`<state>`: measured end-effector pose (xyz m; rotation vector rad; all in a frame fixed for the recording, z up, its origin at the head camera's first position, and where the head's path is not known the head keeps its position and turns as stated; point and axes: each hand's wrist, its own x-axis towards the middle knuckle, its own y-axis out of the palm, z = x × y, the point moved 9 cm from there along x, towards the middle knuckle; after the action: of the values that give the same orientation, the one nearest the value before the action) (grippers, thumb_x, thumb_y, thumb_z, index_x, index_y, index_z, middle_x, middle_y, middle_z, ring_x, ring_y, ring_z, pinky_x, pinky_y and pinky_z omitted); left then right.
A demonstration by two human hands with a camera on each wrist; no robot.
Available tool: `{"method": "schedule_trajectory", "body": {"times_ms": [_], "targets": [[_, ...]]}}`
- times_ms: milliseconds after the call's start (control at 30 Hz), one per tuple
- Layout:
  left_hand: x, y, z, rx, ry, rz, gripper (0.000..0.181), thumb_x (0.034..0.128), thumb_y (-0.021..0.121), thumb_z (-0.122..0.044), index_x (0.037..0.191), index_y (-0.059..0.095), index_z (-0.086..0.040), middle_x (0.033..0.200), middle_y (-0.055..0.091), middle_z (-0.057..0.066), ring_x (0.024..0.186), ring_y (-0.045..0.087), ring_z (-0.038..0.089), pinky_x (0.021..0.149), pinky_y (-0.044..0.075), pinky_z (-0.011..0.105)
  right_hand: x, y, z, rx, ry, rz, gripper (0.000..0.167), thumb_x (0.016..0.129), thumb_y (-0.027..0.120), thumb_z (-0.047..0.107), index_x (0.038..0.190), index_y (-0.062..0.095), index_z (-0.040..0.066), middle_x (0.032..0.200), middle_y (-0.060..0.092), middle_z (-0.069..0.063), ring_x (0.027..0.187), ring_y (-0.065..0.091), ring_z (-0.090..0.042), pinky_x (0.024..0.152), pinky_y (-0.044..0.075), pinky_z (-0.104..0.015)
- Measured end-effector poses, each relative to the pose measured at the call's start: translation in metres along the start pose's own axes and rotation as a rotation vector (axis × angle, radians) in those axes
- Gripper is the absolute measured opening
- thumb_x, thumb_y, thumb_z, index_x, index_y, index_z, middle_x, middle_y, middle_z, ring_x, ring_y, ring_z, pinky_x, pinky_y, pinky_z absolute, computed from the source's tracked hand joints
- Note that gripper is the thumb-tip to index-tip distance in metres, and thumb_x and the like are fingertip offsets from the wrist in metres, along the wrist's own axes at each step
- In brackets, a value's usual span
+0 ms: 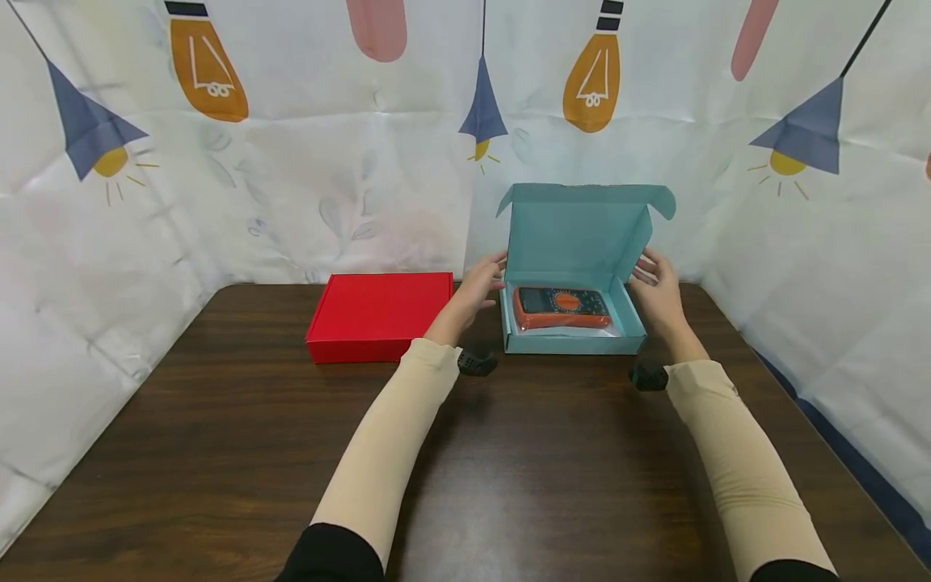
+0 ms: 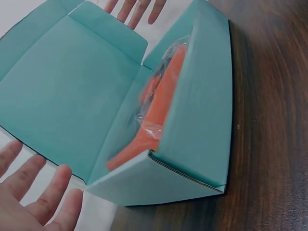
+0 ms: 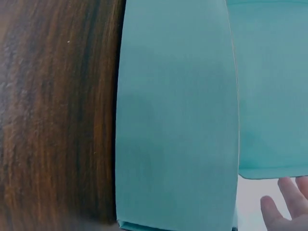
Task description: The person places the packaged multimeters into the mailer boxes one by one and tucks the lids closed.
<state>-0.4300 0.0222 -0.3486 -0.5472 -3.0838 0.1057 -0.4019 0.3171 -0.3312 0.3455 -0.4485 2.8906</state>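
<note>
A light-blue cardboard box (image 1: 570, 345) stands on the table with its lid (image 1: 578, 234) raised. In it lies an orange-and-black multimeter (image 1: 567, 302) with a round orange dial; the left wrist view shows clear plastic wrap (image 2: 154, 129) around it. My left hand (image 1: 469, 299) is at the box's left side, fingers spread and nearly straight. On the other side my right hand (image 1: 658, 299) is beside the lid's base, its fingers loosely extended. Whether either hand touches the cardboard I cannot tell. In the right wrist view the box's front wall (image 3: 178, 115) hides the multimeter.
A closed red box (image 1: 381, 315) lies left of the blue one, partly behind my left forearm. The dark wooden table (image 1: 545, 469) extends toward me. Behind its far edge hangs a white cloth (image 1: 291, 202) printed with lamps and bulbs.
</note>
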Motion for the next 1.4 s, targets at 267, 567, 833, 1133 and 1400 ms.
{"method": "schedule_trajectory", "body": {"times_ms": [267,567,833,1133,1400], "targets": [[-0.005,-0.001,0.01,-0.019,0.018,0.005,0.064,0.0975,0.032,-0.017,0.161,0.035,-0.015,0.164,0.034,0.008,0.142,0.039,0.036,0.114,0.029,0.062,0.0,-0.003,-0.009,0.053,0.019,0.008,0.061,0.099,0.038,-0.001,0.159,0.026,-0.003,0.15,0.038,-0.031,0.141,0.041,-0.043,0.086,0.042,-0.02],[-0.008,0.003,0.018,-0.038,0.025,0.014,0.062,0.0982,0.034,-0.018,0.16,0.034,-0.015,0.164,0.033,0.007,0.141,0.039,0.036,0.114,0.029,0.063,-0.007,-0.007,-0.012,0.041,0.0,0.012,0.054,0.108,0.042,0.014,0.159,0.028,0.0,0.149,0.042,-0.029,0.131,0.051,-0.029,0.09,0.041,-0.022],[-0.01,0.004,0.02,-0.041,0.046,0.025,0.062,0.0982,0.033,-0.018,0.161,0.033,-0.015,0.165,0.031,0.008,0.14,0.041,0.036,0.114,0.03,0.062,-0.009,-0.011,-0.014,0.09,-0.021,0.038,0.052,0.104,0.036,0.004,0.155,0.032,-0.005,0.146,0.044,-0.028,0.126,0.056,-0.018,0.088,0.045,-0.019],[-0.013,0.007,0.023,-0.028,0.024,0.016,0.062,0.0986,0.034,-0.017,0.16,0.034,-0.014,0.164,0.033,0.008,0.138,0.043,0.034,0.114,0.03,0.062,-0.014,-0.01,-0.02,0.081,-0.02,0.032,0.049,0.102,0.034,0.003,0.149,0.036,-0.008,0.148,0.045,-0.032,0.121,0.059,-0.01,0.092,0.045,-0.021],[-0.016,0.009,0.028,-0.024,0.026,0.007,0.063,0.0973,0.036,-0.017,0.161,0.033,-0.015,0.164,0.033,0.007,0.139,0.041,0.034,0.114,0.03,0.062,-0.017,-0.015,-0.024,0.086,-0.054,0.019,0.044,0.1,0.037,0.002,0.142,0.043,-0.011,0.127,0.061,-0.01,0.109,0.061,0.0,0.09,0.046,-0.019]]}}
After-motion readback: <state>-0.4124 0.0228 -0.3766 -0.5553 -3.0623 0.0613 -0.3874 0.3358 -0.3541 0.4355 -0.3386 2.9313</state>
